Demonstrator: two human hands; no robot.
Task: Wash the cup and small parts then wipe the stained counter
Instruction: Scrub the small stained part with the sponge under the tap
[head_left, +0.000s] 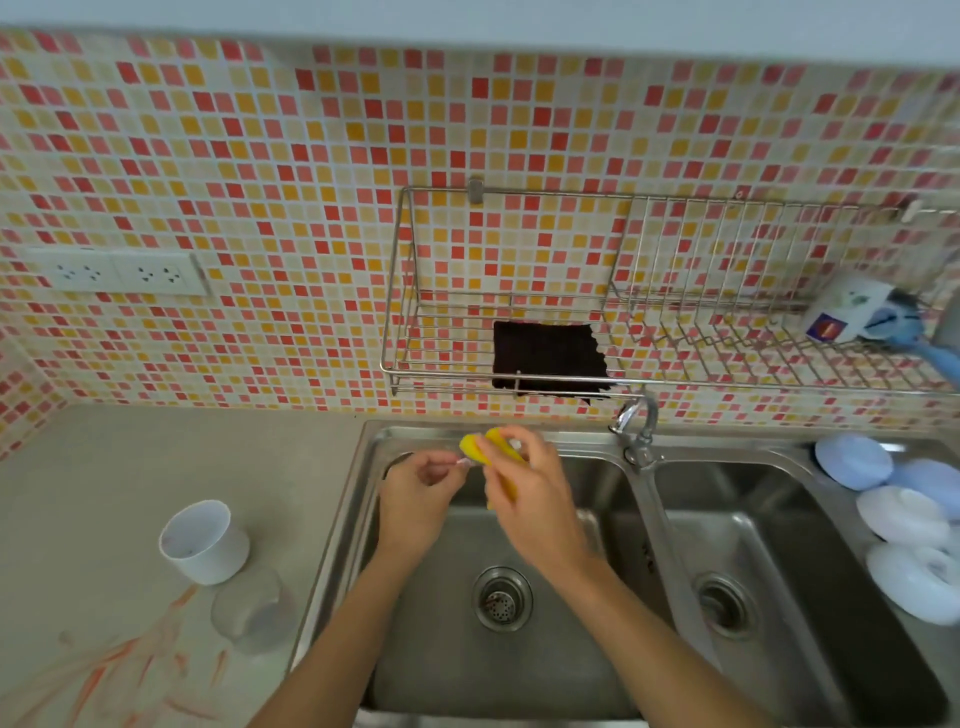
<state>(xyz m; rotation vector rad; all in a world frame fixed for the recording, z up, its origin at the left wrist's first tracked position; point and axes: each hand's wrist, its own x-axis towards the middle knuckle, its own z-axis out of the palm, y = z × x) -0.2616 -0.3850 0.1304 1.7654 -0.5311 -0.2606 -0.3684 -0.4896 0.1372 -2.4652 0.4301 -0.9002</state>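
Soft yellow sponge (491, 453), seemingly folded.

no words, brands or numbers can be read anywhere in this view. the one thing bearing print is a white mug (844, 306) lying tilted on the wire rack (675, 374) at about three o'clock; it shows a small dark blue patch with a red mark inside it, and some faint green marks higher on its side, all too blurred to make out as letters. the wall sockets (117, 271) at about nine o'clock show only their pin holes, with no lettering visible on them.
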